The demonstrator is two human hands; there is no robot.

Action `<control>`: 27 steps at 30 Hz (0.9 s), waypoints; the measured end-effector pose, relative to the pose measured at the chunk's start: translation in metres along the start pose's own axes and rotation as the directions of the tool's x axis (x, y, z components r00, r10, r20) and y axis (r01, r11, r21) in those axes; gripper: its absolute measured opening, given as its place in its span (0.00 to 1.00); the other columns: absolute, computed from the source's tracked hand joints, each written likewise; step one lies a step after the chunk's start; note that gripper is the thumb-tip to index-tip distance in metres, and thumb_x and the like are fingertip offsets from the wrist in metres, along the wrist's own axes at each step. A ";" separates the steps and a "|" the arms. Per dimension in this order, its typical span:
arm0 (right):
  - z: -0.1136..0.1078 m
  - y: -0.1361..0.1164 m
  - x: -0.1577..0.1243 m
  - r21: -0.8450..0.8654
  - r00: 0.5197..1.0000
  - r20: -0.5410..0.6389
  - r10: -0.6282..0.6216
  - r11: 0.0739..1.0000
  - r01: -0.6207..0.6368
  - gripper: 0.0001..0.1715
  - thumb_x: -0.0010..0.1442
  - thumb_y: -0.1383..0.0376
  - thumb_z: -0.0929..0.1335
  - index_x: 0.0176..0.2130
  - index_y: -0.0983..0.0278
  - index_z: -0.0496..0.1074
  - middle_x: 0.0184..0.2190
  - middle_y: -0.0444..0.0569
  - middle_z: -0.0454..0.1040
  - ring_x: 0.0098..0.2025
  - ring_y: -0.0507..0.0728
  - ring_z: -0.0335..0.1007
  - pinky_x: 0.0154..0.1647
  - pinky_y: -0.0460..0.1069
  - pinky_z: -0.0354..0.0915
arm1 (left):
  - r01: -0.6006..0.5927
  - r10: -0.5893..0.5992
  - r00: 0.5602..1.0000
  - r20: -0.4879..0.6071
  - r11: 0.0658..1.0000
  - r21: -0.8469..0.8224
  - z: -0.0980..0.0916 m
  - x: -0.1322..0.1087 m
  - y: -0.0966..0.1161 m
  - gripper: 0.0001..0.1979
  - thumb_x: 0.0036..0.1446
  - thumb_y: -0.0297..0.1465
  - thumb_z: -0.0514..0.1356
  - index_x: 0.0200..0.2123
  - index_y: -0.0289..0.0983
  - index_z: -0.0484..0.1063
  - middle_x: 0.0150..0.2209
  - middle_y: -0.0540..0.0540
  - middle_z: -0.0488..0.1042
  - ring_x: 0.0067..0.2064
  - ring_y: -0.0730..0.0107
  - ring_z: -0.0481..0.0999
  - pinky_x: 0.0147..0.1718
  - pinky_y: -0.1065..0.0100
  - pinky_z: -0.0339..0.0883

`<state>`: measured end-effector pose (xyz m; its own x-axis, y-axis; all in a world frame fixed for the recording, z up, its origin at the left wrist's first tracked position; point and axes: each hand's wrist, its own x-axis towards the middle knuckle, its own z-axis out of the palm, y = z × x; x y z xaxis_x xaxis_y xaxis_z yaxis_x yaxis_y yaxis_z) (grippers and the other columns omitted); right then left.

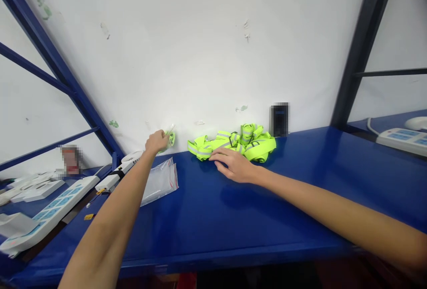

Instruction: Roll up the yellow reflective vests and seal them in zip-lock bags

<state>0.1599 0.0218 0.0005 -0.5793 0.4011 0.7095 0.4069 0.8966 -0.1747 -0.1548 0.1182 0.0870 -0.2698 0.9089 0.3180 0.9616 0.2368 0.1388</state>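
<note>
My left hand (156, 142) is closed on a small clear bag (171, 140) with something bright green inside, held above the blue shelf by the wall. Under my left forearm lie several flat clear plastic bags (162, 180) with red edge marks. My right hand (233, 164) reaches to a pile of neon yellow-green reflective straps (258, 146) with silver stripes and dark buckles. Its fingers are stretched out at the pile's front left edge; whether they touch the straps I cannot tell.
A dark box-like object (279, 120), blurred out, stands against the wall behind the straps. White power strips lie at the left (56, 209) and far right (405, 140). A small white fan (131, 157) lies left of my arm. Blue metal uprights (83, 111) frame the shelf (213, 222).
</note>
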 end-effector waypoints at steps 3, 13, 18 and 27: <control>-0.005 -0.013 -0.008 0.149 0.983 0.087 0.161 0.974 -0.173 0.13 0.65 0.64 0.62 0.41 0.62 0.75 0.40 0.52 0.75 0.43 0.59 0.70 0.46 0.54 0.64 | -0.130 0.078 0.965 -0.252 0.971 -0.199 -0.019 -0.034 0.017 0.11 0.59 0.41 0.53 0.32 0.39 0.65 0.38 0.41 0.75 0.43 0.54 0.73 0.41 0.58 0.65; -0.016 -0.016 -0.015 0.630 0.891 0.037 0.453 0.681 -0.373 0.12 0.64 0.57 0.63 0.35 0.62 0.67 0.29 0.42 0.64 0.31 0.53 0.61 0.35 0.48 0.58 | -0.739 0.442 0.632 -0.637 0.591 -0.323 0.056 -0.187 0.100 0.08 0.63 0.32 0.54 0.31 0.38 0.68 0.46 0.42 0.70 0.49 0.61 0.69 0.49 0.58 0.64; -0.005 -0.015 -0.030 0.569 0.890 0.034 0.454 0.724 -0.391 0.12 0.63 0.58 0.64 0.32 0.63 0.67 0.30 0.44 0.64 0.34 0.54 0.62 0.37 0.49 0.59 | -0.754 0.507 0.637 -0.581 0.566 -0.332 0.066 -0.198 0.102 0.08 0.64 0.32 0.53 0.35 0.38 0.69 0.47 0.42 0.70 0.49 0.62 0.69 0.49 0.59 0.64; -0.002 -0.013 -0.031 0.534 0.908 0.066 0.413 0.754 -0.382 0.16 0.64 0.57 0.63 0.30 0.64 0.68 0.30 0.45 0.65 0.35 0.55 0.63 0.40 0.50 0.60 | -0.727 0.514 0.581 -0.631 0.676 -0.118 0.063 -0.196 0.092 0.14 0.65 0.32 0.51 0.28 0.38 0.69 0.33 0.44 0.73 0.38 0.64 0.72 0.41 0.59 0.61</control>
<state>0.1739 -0.0031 -0.0180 -0.4052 0.7470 0.5271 0.1513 0.6234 -0.7671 -0.0102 -0.0171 -0.0215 0.3057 0.4335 0.8477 0.8404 -0.5413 -0.0262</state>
